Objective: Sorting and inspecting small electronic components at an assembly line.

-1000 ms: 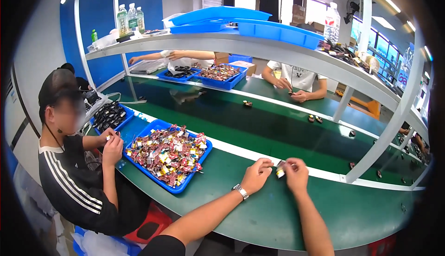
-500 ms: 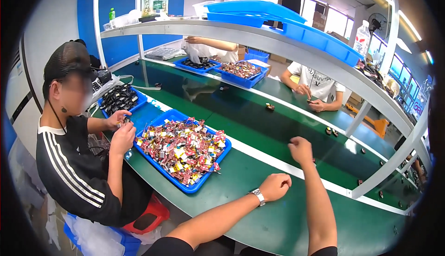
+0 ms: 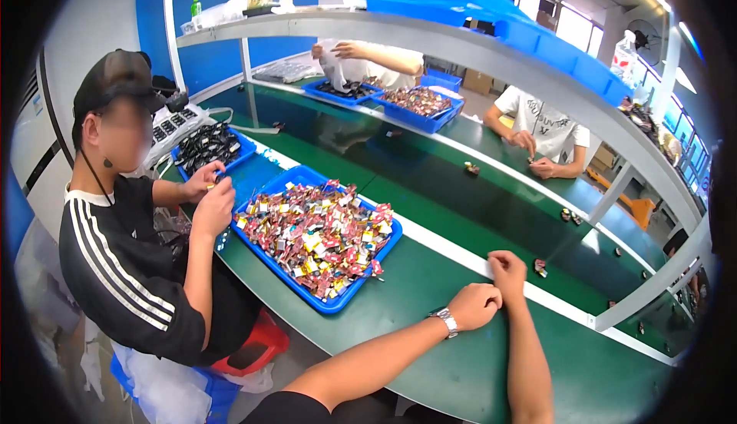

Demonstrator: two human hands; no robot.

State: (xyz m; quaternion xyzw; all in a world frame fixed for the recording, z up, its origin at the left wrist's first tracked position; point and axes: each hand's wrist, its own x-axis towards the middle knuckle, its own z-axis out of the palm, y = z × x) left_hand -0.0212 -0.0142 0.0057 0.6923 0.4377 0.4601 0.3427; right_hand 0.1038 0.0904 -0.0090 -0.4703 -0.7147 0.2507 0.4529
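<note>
My left hand (image 3: 474, 307), with a silver metal watch (image 3: 445, 322) on its wrist, is closed above the green work surface (image 3: 430, 347). Close by on its right is my right hand (image 3: 508, 272), its fingers curled inward at the white rail. The two hands almost touch. Whatever either hand holds, if anything, is hidden by the fingers. To the left, a blue tray (image 3: 338, 303) is heaped with small red, yellow and white electronic parts (image 3: 315, 232). Just beyond my right hand, a small dark and red part (image 3: 540, 268) lies on the dark green conveyor belt (image 3: 461, 216).
On my left a co-worker in black (image 3: 146, 270) handles a small piece beside a blue tray of black parts (image 3: 207, 150). Across the belt sits a person in a white shirt (image 3: 541, 124). A shelf (image 3: 491, 48) with blue trays spans overhead; its white post (image 3: 652, 270) stands at right.
My right hand has drawn back from over the belt to beside my left hand. The view has shifted slightly, and the part beyond my right hand now shows fully on the belt.
</note>
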